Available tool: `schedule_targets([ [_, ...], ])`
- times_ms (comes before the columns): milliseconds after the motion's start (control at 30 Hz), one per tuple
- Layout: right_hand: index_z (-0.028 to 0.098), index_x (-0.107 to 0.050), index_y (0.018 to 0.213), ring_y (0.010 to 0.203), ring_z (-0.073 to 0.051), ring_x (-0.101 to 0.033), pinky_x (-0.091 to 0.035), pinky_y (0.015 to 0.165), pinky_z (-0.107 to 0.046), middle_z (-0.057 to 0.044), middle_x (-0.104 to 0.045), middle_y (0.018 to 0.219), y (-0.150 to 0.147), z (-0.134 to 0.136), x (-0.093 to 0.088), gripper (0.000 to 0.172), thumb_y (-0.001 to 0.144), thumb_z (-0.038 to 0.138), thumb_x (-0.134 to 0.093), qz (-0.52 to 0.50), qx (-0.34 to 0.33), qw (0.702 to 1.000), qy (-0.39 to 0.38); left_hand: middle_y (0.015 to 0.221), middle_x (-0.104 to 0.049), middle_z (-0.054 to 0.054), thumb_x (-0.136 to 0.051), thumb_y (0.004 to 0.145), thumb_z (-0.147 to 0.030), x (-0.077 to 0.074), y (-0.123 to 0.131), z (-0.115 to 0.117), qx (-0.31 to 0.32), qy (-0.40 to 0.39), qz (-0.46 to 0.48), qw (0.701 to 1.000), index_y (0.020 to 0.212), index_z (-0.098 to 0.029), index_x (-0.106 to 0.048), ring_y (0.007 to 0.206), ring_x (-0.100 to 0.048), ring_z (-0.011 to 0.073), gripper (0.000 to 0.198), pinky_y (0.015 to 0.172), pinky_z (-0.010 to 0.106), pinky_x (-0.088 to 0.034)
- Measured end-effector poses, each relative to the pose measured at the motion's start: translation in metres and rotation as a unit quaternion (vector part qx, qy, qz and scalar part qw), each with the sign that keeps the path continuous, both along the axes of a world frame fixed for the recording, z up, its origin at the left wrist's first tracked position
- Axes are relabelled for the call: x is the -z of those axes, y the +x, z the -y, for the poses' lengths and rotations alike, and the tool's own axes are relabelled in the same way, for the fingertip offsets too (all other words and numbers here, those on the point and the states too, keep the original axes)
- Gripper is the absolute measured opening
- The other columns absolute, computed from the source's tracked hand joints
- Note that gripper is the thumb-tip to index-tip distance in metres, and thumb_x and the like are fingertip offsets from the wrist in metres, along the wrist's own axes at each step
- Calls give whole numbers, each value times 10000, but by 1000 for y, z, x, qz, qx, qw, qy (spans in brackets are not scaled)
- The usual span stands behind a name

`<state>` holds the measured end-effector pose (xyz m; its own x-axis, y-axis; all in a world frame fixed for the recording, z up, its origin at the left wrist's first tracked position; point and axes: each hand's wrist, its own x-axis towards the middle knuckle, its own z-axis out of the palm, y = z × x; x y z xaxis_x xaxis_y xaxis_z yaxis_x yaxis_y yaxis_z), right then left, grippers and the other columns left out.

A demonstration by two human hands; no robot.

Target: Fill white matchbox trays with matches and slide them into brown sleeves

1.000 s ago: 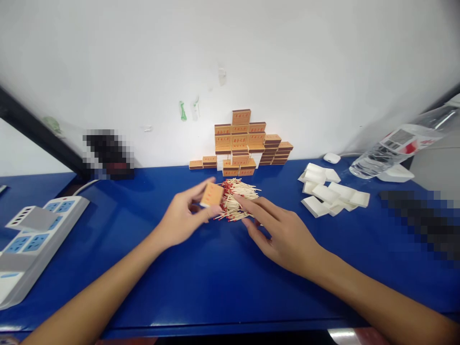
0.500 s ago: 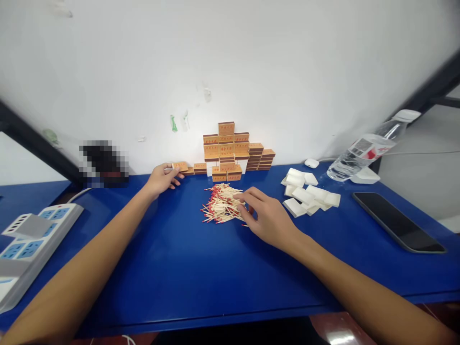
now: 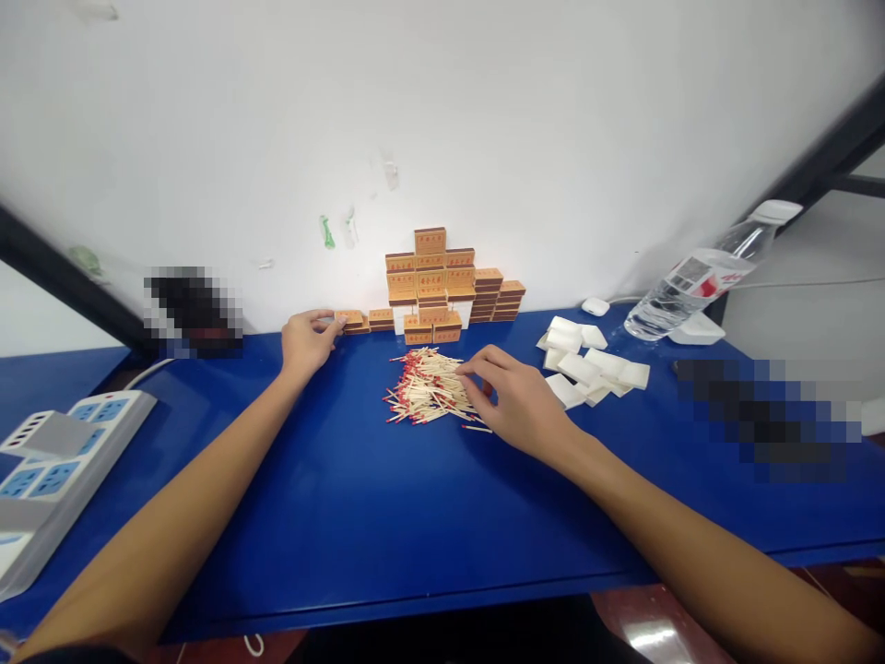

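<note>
the right hand [image 3: 515, 401] curls nearly closed at the match pile [image 3: 427, 385]; whether it grips a match i can't tell. farther back, the left hand [image 3: 306, 347], pinching a matchbox [image 3: 351, 317], has lowered it onto another box [image 3: 358, 329], apparently extending the stack [image 3: 430, 279] leftward.

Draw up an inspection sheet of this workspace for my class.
Surface: glossy blue table.
Things: loose pile of red-tipped matches; matchboxes stacked at uneven heights by the pale wall.
Clutter: white trays heaped on the right, water bottle, power strip; two pixelated dark items, unidentifiable.
Hands: left hand at the left end of the matchboxes, grip unclear; right hand at the pile's right edge, hold unclear.
Cables: white cable behind the power strip; another near the water bottle.
Surroundings: green and white marks on the wall; dark bars at both sides.
</note>
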<state>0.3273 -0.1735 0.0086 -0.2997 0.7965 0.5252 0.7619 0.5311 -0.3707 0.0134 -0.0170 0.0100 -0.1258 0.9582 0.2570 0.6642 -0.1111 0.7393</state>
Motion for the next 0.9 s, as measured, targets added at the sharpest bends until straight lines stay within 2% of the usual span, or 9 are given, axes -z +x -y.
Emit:
schedule_targets([
  [200, 178, -700, 1073, 708, -154, -634, -515, 651, -304, -87, -686, 1037, 3, -2, 0, 186, 1009, 203, -527, -5, 11, 1000, -16, 921, -802, 70, -735, 874, -475, 1, 6, -1, -31, 12, -41, 999, 938, -160, -760, 539, -656, 130, 322, 606, 253, -491],
  [433, 184, -707, 1036, 713, -162, -639, -509, 676, -312, -78, -689, 987, 3, -2, -3, 193, 1010, 206, -516, 2, 15, 1000, -4, 920, -796, 56, -705, 889, -483, 3, 5, -5, -31, 23, -84, 996, 913, -194, -780, 654, -689, 173, 300, 674, 271, -497],
  [500, 186, -711, 1015, 714, -169, -637, -498, 673, -317, -74, -691, 965, 5, -3, -5, 201, 1013, 210, -511, 6, 25, 1000, 5, 918, -793, 63, -698, 892, -484, 0, 3, 1, -33, 35, -98, 994, 927, -194, -781, 748, -709, 204, 304, 724, 286, -505],
  [600, 184, -725, 1004, 684, -172, -617, -478, 647, -320, -75, -694, 947, 12, -8, -9, 213, 1013, 226, -516, 5, 56, 998, 17, 910, -784, 66, -698, 890, -460, -7, 0, 21, -30, 65, -121, 990, 991, -191, -776, 828, -710, 237, 298, 798, 318, -512],
  [667, 184, -735, 999, 666, -179, -606, -465, 638, -323, -80, -697, 925, 21, -14, -12, 221, 1009, 245, -523, 4, 87, 996, 34, 839, -772, 55, -698, 886, -424, -12, -2, 38, -2, 78, -136, 988, 910, -195, -780, 733, -686, 219, 245, 795, 329, -521],
  [767, 186, -743, 977, 691, -203, -618, -447, 656, -332, -85, -707, 885, 43, -26, -18, 226, 988, 261, -530, 29, 146, 988, 46, 884, -778, 42, -688, 889, -386, -13, -4, 60, 57, 115, -145, 981, 902, -209, -788, 768, -693, 210, 204, 787, 312, -547],
  [833, 191, -742, 953, 713, -215, -625, -431, 668, -334, -79, -714, 860, 62, -33, -23, 213, 962, 264, -542, 66, 181, 981, 19, 1007, -786, 46, -628, 927, -338, -7, -3, 67, 92, 147, -140, 975, 1044, -215, -785, 820, -709, 204, 231, 783, 309, -572],
  [900, 200, -733, 895, 702, -210, -622, -412, 652, -328, -65, -723, 840, 82, -35, -29, 195, 938, 292, -567, 108, 184, 975, -54, 1086, -783, 56, -564, 945, -254, 0, -1, 69, 127, 182, -139, 965, 1087, -210, -775, 932, -717, 215, 258, 891, 345, -579],
])
